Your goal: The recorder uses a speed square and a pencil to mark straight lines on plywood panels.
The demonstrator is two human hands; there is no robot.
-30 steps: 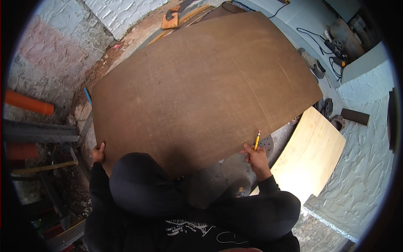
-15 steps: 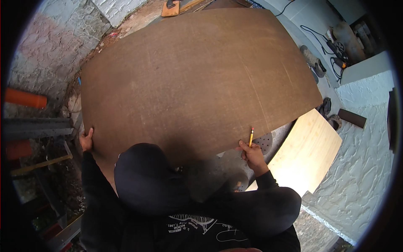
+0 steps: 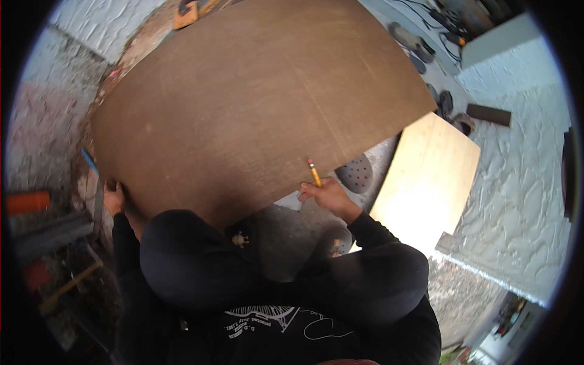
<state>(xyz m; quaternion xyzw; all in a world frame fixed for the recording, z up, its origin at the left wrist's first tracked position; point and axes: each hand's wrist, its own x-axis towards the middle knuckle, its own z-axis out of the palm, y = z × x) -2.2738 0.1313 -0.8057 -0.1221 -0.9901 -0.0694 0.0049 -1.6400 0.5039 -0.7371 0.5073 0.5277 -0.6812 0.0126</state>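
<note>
A large brown wooden board (image 3: 243, 103) spreads out in front of my knees. At its near left corner my left hand (image 3: 114, 198) grips the edge, thumb on top and the other fingers hidden underneath. My right hand (image 3: 331, 198) is closed around a yellow pencil (image 3: 314, 173), whose pink eraser end points up and away over the board. That hand's fingertips are at the board's near edge; whether they touch it I cannot tell. A small white flat piece (image 3: 289, 201) shows beside those fingertips, partly covered by the board.
A pale wooden board (image 3: 429, 182) lies to the right. Grey perforated clogs (image 3: 354, 173) show on the floor past the board's near edge. Shoes (image 3: 410, 41) and a corded power tool (image 3: 447, 23) lie at the far right. An orange pipe (image 3: 28, 202) juts in at left.
The view has shifted, and the brown board sits farther left and more tilted. More of the clog and the white piece shows. My right hand has moved left, still with the pencil.
</note>
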